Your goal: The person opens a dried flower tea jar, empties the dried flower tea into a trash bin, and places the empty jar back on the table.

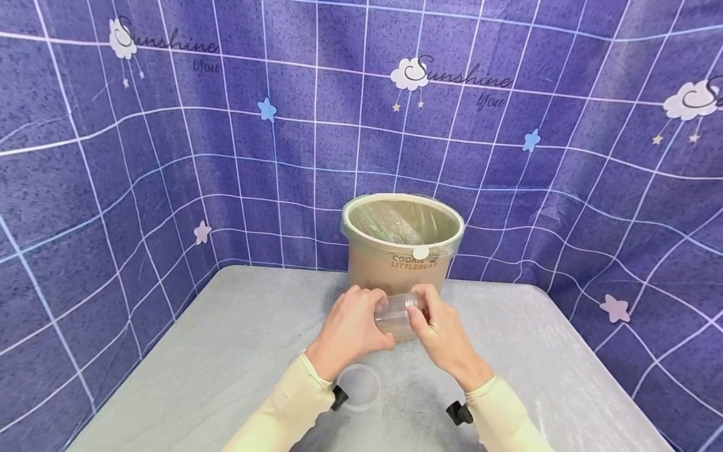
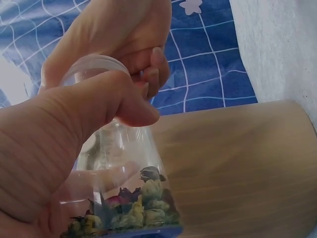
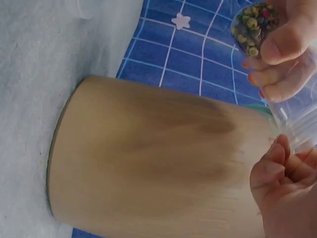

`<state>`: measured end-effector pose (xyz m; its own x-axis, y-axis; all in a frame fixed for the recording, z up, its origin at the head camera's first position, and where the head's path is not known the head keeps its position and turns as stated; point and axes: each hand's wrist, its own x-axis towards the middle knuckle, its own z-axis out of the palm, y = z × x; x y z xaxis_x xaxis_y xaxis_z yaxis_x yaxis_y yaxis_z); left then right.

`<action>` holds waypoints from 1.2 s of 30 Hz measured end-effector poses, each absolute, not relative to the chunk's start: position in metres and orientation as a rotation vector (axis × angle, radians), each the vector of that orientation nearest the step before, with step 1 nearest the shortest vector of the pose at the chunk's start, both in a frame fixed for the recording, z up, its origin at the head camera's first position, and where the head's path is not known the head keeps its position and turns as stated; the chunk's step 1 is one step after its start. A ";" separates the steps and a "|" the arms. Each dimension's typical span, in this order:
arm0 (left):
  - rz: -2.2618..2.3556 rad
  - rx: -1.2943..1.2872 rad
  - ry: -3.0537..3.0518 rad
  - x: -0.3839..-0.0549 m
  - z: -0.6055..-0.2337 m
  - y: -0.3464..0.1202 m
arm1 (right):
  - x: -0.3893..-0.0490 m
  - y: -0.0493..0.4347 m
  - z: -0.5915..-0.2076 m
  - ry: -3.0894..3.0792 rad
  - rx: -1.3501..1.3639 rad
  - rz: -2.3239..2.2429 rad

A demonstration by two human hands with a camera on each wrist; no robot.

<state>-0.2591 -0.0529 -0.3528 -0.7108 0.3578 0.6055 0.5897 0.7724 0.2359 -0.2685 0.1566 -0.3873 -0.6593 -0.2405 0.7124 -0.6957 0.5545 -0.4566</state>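
Observation:
A clear plastic jar (image 1: 393, 317) lies on its side in the air between both hands, in front of a bin. Dried flower buds (image 2: 143, 208), mostly yellow-green with a dark red one, are gathered at its base. My left hand (image 1: 356, 323) curls round the jar's body, its thumb crossing the near side in the left wrist view. At the threaded mouth end, my right hand (image 1: 446, 336) grips the jar with thumb and fingers; these fingertips sit right at the rim in the right wrist view. A clear round lid (image 1: 359, 388) rests on the table below my left wrist.
The beige bin (image 1: 367, 267), lined with a clear bag and marked with lettering, stands at the table's back, just behind the hands. Purple-blue gridded cloth (image 1: 294, 150) hangs along the back and both sides of the grey table (image 1: 237, 351).

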 end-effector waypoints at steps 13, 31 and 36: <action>-0.544 -0.711 -2.410 -0.259 -0.351 -0.055 | -0.271 0.166 -0.381 -2.222 0.967 1.039; -0.508 -0.677 -2.481 -0.262 -0.347 -0.057 | -0.262 0.176 -0.362 -2.338 1.111 1.099; -0.497 -0.666 -2.499 -0.262 -0.348 -0.056 | -0.262 0.176 -0.362 -2.323 1.123 1.108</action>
<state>-0.2617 -0.0565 -0.3479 -0.7536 0.3578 0.5514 0.5414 0.8135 0.2122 -0.2617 0.1760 -0.3616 -0.6340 -0.5145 0.5774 -0.7725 0.3861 -0.5041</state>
